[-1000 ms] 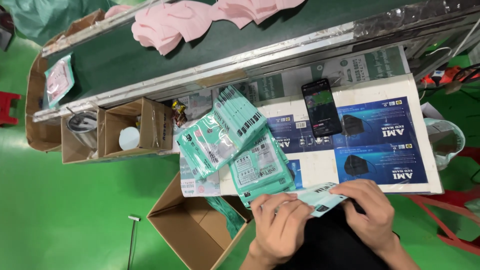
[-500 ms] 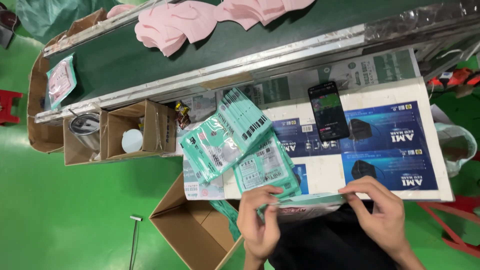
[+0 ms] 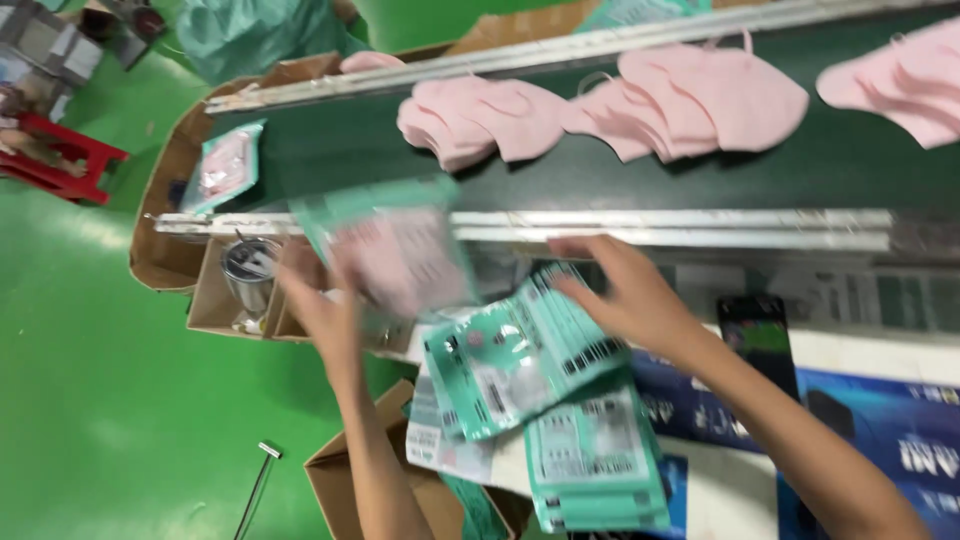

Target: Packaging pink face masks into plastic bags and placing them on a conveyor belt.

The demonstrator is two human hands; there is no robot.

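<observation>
Between the two raised hands, just below them, a fanned pile of teal packets [image 3: 525, 365] lies on the work table [image 3: 870, 350], with a second stack of teal packets [image 3: 598, 462] nearer the person. The left hand [image 3: 325, 300] grips a teal packet with a pink mask inside [image 3: 395, 250], fingers closed along its lower left edge; the packet is blurred and lifted up in front of the metal rail [image 3: 600, 228]. The right hand [image 3: 625, 290] is spread flat, fingers apart and holding nothing, hovering just over the upper edge of the fanned pile, close to the rail; whether it touches the pile cannot be told. Beyond both hands, past the rail, loose pink masks [image 3: 600, 110] lie in heaps on the dark green belt [image 3: 330, 150], and one filled teal packet [image 3: 225, 165] rests at the belt's far left end. Left of the left hand a metal cup [image 3: 248, 272] stands in an open cardboard box [image 3: 215, 300]. Right of the right forearm a black phone [image 3: 755, 335] lies on the table. Below the left forearm, another open cardboard box [image 3: 345, 480] sits on the green floor [image 3: 100, 400].
</observation>
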